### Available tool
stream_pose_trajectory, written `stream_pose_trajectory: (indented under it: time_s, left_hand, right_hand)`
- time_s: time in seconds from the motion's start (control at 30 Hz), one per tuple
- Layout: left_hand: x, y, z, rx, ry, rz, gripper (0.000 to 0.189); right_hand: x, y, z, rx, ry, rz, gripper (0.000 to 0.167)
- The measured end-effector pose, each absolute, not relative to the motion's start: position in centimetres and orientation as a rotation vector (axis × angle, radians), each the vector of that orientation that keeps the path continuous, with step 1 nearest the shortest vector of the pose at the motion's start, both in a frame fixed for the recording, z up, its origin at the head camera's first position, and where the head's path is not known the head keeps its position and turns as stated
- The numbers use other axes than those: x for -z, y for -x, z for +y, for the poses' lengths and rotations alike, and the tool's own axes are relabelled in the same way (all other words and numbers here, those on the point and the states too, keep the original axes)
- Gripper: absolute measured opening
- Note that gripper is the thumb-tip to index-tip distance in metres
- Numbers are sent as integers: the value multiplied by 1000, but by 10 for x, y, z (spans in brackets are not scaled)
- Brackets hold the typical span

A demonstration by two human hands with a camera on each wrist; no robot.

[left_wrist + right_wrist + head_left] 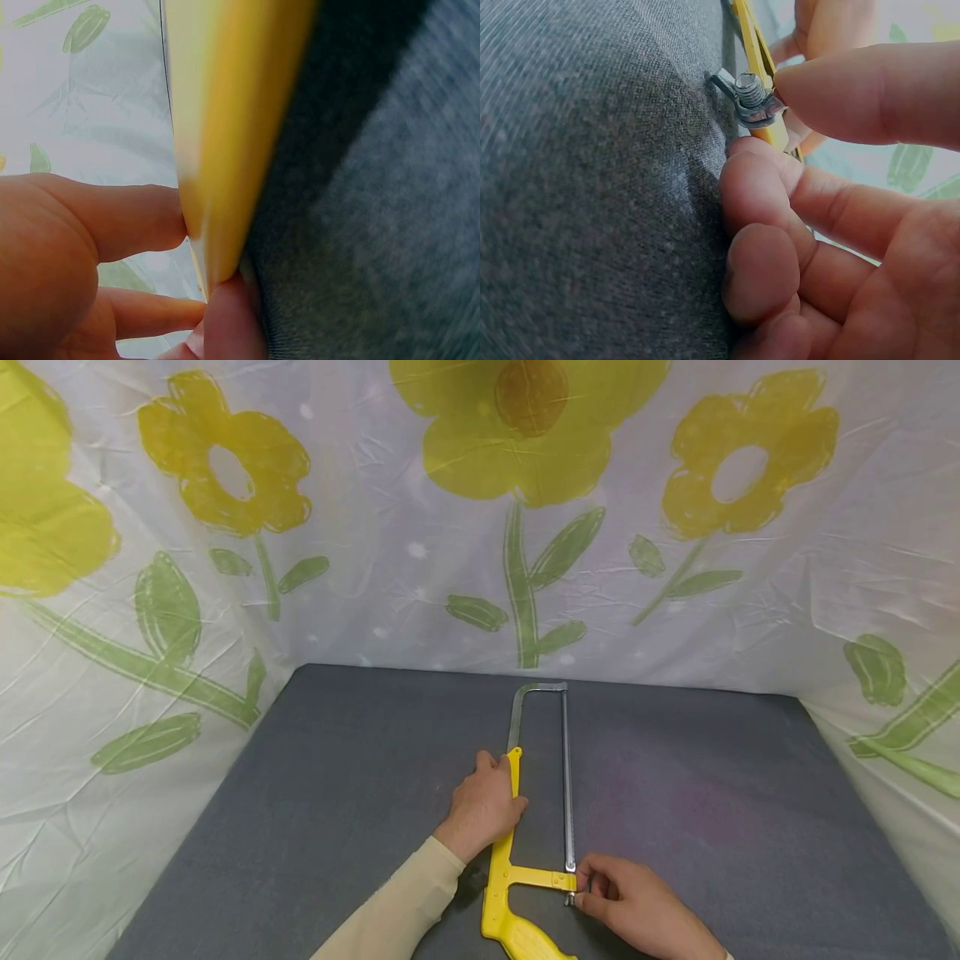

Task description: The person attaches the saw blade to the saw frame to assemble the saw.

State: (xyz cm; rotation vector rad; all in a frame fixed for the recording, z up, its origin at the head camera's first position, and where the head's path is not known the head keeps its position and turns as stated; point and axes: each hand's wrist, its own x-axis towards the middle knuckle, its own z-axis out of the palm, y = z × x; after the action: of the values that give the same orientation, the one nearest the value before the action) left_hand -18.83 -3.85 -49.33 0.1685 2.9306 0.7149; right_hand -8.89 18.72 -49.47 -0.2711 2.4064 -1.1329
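Observation:
A hacksaw (497, 881) with a yellow handle and frame lies on the dark grey surface, its silver bow at the far end. Its blade (567, 785) runs along the right side. My left hand (482, 806) holds the yellow frame bar (232, 112) between thumb and fingers. At the near end of the blade, my right hand (641, 902) pinches a metal wing nut (759, 112) on a threaded bolt (748, 88). The thumb is against one wing; the other fingers are curled below, and the index fingertip's contact is partly hidden.
The grey cloth-covered tabletop (360, 760) extends on both sides of the saw. A white curtain with yellow flowers (367, 568) stands behind it and along both sides. The saw's grip (528, 939) reaches the bottom of the head view.

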Motion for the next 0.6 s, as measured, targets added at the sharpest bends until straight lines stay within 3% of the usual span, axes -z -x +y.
stream_pose_trajectory:
  time_s: [0.47,0.6]
  left_hand:
    - [498,189,-43,-727,-168,2901,78]
    - [506,186,-56,-761,-170,2876,83]
  right_hand:
    - [499,89,189,1184,303,2376,8]
    - [503,93,196,1236,379,2320,15]
